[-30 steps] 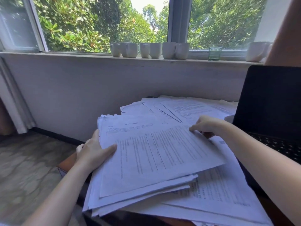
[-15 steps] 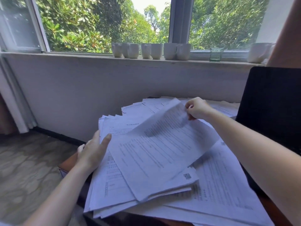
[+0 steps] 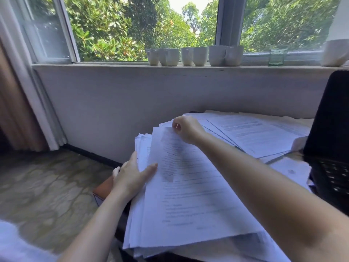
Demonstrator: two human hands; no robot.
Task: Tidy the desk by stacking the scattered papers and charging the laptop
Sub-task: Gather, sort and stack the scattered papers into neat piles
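Note:
A thick stack of printed white papers lies at the desk's near left corner. My left hand grips the stack's left edge, thumb on top of the sheets. My right hand pinches the far top corner of the uppermost sheet, which lies along the stack. More loose papers fan out behind, toward the wall. The open black laptop stands at the right edge, its keyboard partly in view; no charging cable is visible.
A row of white mugs and a small green glass stand on the windowsill. The brown desk corner shows under my left hand. Stone floor lies to the left, with a curtain at the far left.
My right hand carried the lifted sheet leftward and laid it square on the stack; it now pinches the top corner. The left hand's thumb shifted onto the sheets. The view turned slightly left.

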